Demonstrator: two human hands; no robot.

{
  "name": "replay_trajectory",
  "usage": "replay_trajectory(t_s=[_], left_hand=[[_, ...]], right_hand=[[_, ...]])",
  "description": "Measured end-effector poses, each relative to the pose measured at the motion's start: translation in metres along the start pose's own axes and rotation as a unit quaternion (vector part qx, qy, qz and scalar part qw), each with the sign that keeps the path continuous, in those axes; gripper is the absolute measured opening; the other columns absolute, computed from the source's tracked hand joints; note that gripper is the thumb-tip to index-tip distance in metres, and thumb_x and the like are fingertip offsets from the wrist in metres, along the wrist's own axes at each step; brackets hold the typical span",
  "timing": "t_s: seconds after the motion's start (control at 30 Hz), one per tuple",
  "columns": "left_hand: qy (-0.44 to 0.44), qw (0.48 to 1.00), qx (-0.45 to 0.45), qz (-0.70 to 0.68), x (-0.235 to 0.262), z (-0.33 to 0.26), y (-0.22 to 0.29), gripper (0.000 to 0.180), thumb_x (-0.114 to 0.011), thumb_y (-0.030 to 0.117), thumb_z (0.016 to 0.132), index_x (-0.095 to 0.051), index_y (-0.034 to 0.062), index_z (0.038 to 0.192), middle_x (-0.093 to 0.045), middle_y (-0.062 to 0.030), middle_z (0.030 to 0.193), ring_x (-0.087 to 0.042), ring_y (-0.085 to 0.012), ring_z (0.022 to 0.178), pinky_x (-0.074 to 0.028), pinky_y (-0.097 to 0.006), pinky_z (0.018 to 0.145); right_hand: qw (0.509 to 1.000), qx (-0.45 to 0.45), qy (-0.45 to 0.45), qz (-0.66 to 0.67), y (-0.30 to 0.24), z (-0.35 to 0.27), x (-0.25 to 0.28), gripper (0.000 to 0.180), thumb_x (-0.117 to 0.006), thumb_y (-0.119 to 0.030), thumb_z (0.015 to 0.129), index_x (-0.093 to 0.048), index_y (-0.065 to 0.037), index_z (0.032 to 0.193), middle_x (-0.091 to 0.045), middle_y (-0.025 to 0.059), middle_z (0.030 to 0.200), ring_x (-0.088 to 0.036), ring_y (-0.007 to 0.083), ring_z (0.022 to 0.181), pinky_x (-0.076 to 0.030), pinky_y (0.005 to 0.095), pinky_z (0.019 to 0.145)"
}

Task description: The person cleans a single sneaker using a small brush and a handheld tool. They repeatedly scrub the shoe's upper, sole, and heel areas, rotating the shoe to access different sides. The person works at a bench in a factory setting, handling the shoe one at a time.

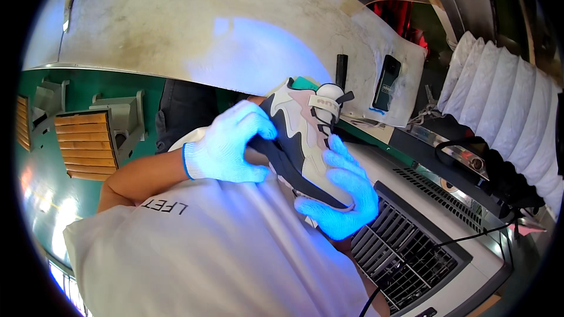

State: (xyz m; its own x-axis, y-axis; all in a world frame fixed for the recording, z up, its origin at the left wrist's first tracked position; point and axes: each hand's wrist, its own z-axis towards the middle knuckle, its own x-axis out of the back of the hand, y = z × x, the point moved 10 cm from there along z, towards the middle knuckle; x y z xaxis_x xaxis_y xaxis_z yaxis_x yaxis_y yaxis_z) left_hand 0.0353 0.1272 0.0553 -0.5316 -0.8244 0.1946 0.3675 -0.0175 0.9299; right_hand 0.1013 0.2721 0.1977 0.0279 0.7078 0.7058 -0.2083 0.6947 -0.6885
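Note:
A sneaker [302, 151] in white, pale pink and dark grey, with a teal lining, is held up in front of my chest. It is tilted, its opening toward the table and its toe toward me at the lower right. My left hand [226, 144], in a white knit glove lit blue, is curled against the dark sole side near the heel, thumb and fingers on either side of the edge. Around the toe end wraps my right hand [345, 194], gloved the same way, fingers over the upper and thumb below. The far side of the shoe is hidden.
Beyond the shoe stretches a stained pale worktable [158, 23], bearing a dark phone [386, 82], a black bar [341, 70] and a thin tool [69, 1]. A machine with a black grille [405, 252] stands at right, below a white corrugated duct [499, 91]. Slatted seats [86, 144] are left.

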Motion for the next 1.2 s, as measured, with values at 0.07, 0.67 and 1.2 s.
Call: replay_trajectory(t_s=[0.07, 0.67, 1.2], left_hand=[[-0.024, 0.998, 0.032, -0.037, -0.002, -0.002, -0.006, 0.056, -0.098, 0.025, 0.062, -0.066, 0.0108, 0.106, -0.064, -0.0106, 0.106, -0.066, -0.0354, 0.099, -0.058, -0.046, 0.083], [-0.147, 0.976, -0.076, -0.142, -0.042, 0.081, 0.046, 0.05, -0.097, 0.029, 0.065, -0.071, 0.0132, 0.105, -0.066, -0.0077, 0.104, -0.074, -0.0306, 0.09, -0.06, -0.041, 0.068], [-0.27, 0.938, 0.071, 0.206, -0.054, 0.122, 0.026, 0.074, -0.103, 0.029, 0.077, -0.067, 0.0087, 0.138, -0.069, -0.0151, 0.126, -0.075, -0.0365, 0.106, -0.064, -0.044, 0.091]], right_hand=[[1.0, 0.0, -0.012, -0.006, -0.003, 0.004, -0.004, 0.045, -0.099, -0.026, 0.084, -0.083, -0.031, 0.125, -0.068, 0.0153, 0.135, -0.074, 0.0427, 0.129, -0.058, 0.0726, 0.114], [0.993, 0.07, 0.067, 0.064, 0.037, -0.019, 0.02, 0.054, -0.098, -0.029, 0.08, -0.079, -0.009, 0.126, -0.076, 0.0188, 0.13, -0.075, 0.0379, 0.122, -0.059, 0.0554, 0.108], [0.97, -0.009, 0.183, 0.157, 0.181, -0.018, -0.037, 0.076, -0.104, -0.025, 0.076, -0.074, -0.003, 0.143, -0.075, 0.0186, 0.145, -0.074, 0.0351, 0.132, -0.058, 0.0442, 0.113]])
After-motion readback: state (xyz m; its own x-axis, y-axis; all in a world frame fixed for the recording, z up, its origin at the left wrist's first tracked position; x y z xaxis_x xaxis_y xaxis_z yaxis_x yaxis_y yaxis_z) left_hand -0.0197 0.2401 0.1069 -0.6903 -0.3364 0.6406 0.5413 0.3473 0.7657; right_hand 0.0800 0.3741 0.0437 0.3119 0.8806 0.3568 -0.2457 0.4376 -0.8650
